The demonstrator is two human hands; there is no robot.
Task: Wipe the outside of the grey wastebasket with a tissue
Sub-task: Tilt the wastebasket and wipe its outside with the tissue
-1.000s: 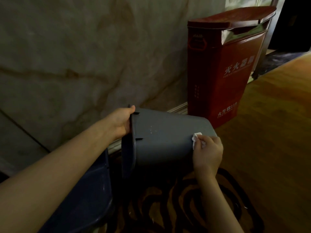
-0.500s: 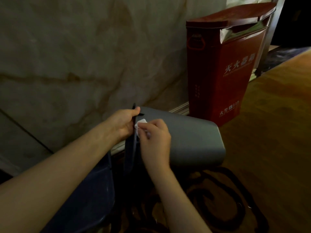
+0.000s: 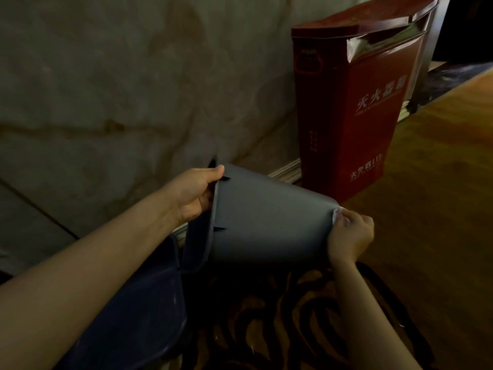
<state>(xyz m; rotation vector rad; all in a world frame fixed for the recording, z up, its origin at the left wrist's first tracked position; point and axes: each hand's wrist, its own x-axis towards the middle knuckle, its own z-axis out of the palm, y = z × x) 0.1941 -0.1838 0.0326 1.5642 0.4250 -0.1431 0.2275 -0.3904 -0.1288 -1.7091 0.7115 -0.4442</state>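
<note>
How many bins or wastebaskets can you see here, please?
2: the grey wastebasket, tipped sideways between both hands, and a dark blue bin at lower left, partly hidden by the forearm.

An indoor lobby or hallway: marble wall [image 3: 106, 76]; red fire-extinguisher cabinet [image 3: 373, 116]; patterned carpet [image 3: 280, 316].

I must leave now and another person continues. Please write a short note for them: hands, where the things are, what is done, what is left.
Left hand grips the rim of the grey wastebasket, held on its side above the patterned rug.
Right hand presses the tissue at the bottom edge.
Done: cannot tell from one picture how much is wiped.
Left: probably the hidden far and under sides; turn the basket.
</note>
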